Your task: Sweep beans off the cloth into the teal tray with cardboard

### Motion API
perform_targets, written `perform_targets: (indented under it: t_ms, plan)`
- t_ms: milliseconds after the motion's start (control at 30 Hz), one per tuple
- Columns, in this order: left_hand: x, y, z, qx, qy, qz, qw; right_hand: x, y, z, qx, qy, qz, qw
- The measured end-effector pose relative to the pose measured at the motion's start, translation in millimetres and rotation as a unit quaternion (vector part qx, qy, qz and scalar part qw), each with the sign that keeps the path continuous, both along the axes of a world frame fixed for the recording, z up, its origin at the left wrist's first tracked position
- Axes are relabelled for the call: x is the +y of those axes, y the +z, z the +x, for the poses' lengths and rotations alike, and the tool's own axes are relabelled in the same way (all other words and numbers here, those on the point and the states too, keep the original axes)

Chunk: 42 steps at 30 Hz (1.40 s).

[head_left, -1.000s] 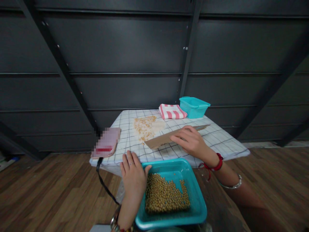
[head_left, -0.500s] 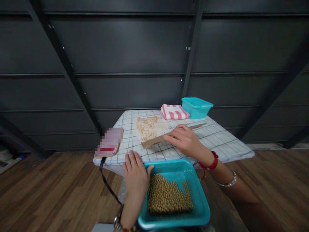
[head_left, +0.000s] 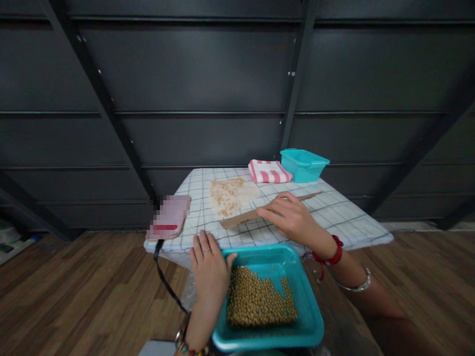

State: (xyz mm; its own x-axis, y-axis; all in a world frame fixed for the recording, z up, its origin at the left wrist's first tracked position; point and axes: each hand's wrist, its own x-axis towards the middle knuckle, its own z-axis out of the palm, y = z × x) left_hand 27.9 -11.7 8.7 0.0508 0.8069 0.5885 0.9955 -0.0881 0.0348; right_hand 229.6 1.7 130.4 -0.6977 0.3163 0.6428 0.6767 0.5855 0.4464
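Tablecloth is spreading beyond the blue tray. Past that tray, a cardboard strip is slanting across the tablecloth, its middle hiding behind the right hand, which is pinching it between thumb and fingers. By the tray's far left corner, the left hand is lying with fingers extended, covering some rim. Beans are filling much of the tray. Beyond it, yellowish bits are lying scattered, too small to make out.
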Motion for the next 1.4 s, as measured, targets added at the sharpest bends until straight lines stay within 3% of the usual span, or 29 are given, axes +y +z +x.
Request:
perform_targets:
  t_ms: [400, 1100, 1400]
  plan:
    - [3, -2.9, -1, -0.021, -0.01, 0.007, 1.0, -11, -1.1, 10, 0.027, 0.032, -0.036, 0.999]
    - [1, 3.4, 1, -0.027, 0.001, -0.017, 0.999, -19, 2.3, 18, 0.033, 0.022, -0.044, 0.998]
    - [3, -1.8, -1, -0.038, -0.017, 0.01, 0.999, -29, 3.4, 23, 0.03, 0.023, -0.06, 0.997]
